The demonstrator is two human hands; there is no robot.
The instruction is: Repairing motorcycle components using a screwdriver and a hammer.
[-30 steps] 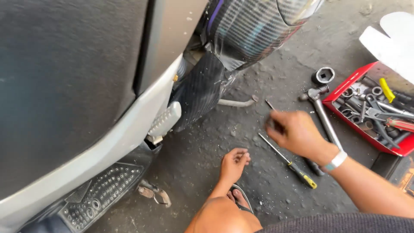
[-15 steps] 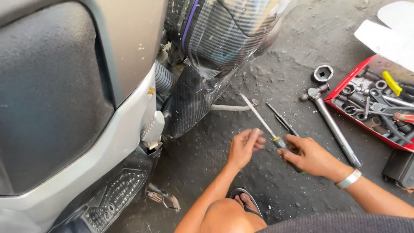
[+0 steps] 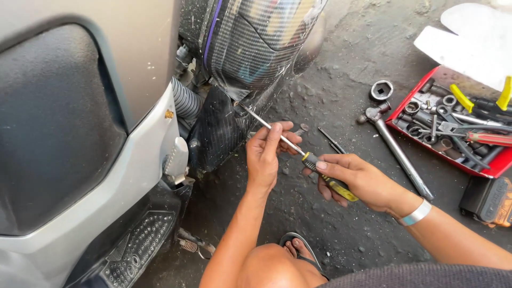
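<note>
My right hand (image 3: 356,178) grips the yellow-and-black handle of a long screwdriver (image 3: 298,150). The metal shaft runs up and to the left, and its tip touches the dark carbon-pattern cover (image 3: 224,125) low on the scooter (image 3: 80,149). My left hand (image 3: 266,153) is closed around the middle of the shaft with the fingers pinching it. Both hands hover above the dirty concrete floor, just right of the scooter's side.
A red tool tray (image 3: 458,125) with several wrenches and pliers lies at the right. A long socket wrench (image 3: 397,149) and a loose socket (image 3: 382,90) lie beside it. A thin black tool (image 3: 332,141) rests on the floor. My sandalled foot (image 3: 297,249) is below the hands.
The right hand picked the screwdriver up from the floor and swung its tip to the scooter's dark cover. The left hand rose from the floor and took hold of the shaft.
</note>
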